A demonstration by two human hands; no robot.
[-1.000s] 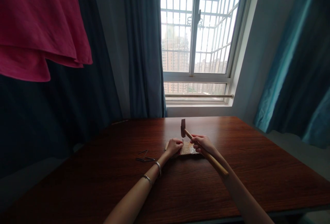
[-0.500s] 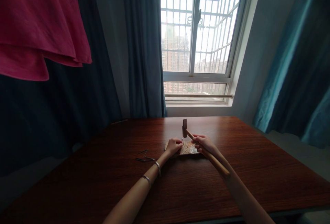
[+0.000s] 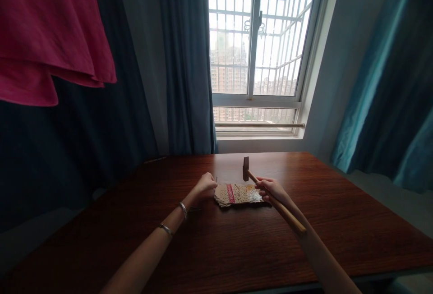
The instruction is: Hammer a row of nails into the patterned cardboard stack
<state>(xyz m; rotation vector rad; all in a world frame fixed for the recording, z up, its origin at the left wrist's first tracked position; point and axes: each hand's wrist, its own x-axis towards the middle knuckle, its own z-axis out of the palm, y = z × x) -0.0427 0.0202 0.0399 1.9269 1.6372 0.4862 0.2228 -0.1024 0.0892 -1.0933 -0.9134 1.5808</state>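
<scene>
My right hand (image 3: 272,190) is wrapped around the wooden handle of a hammer (image 3: 287,216). Its dark head is raised above the far side of a flat piece of layered cardboard (image 3: 221,195). Many small holes dot the cardboard, and a red printed band crosses it. Just off the cardboard's left end, my left hand (image 3: 205,183) is closed, with a thin dark nail (image 3: 216,179) sticking up at its fingertips. A short dark slanted piece (image 3: 237,187) shows on the cardboard; I cannot tell if it is another nail. My left arm mostly hides the loose nails on the table.
The brown wooden table (image 3: 237,249) runs back to the wall under a barred window (image 3: 250,59). Blue curtains (image 3: 189,68) hang on both sides. A pink cloth (image 3: 54,37) hangs at the upper left.
My left hand has moved left, off the cardboard, uncovering its left part and the red band. The hammer has shifted slightly right and stays raised in my right hand.
</scene>
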